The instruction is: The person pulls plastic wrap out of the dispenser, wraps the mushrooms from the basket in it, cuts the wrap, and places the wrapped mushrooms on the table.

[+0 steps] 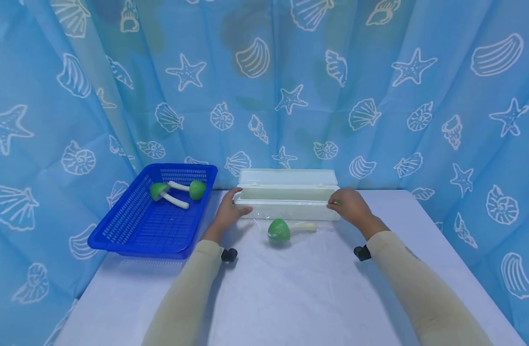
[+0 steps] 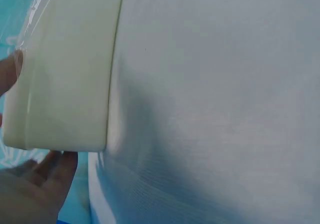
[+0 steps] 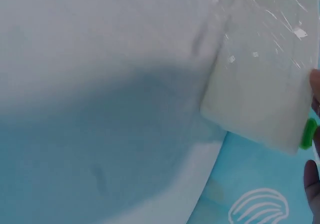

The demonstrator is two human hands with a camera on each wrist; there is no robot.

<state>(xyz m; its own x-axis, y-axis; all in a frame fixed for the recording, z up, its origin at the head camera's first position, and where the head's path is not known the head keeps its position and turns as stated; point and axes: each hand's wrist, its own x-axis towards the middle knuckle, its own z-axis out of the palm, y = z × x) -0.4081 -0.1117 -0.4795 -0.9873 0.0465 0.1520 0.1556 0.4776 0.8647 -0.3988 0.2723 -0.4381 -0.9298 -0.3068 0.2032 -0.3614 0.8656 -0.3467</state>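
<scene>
Alongside the long white box [image 1: 290, 212], parallel, lies a green-capped, pale-stemmed mushroom [image 1: 279, 229], cap toward the left hand [image 1: 225, 215], spread wide, gripping one box end; the right hand [image 1: 354, 207] pinches a green tab [image 3: 309, 133] opposite.

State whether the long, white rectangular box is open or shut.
Open: the long, white rectangular box has its pale, flat lid swung back, leaving the interior visible.

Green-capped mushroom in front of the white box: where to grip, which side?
I'd pinch the stem midway: it's slim and lies sideways, pointing right from the rounder green cap. Come from the near side, since the white box stands just behind. Clear film is there too; over or under is unclear.
</scene>
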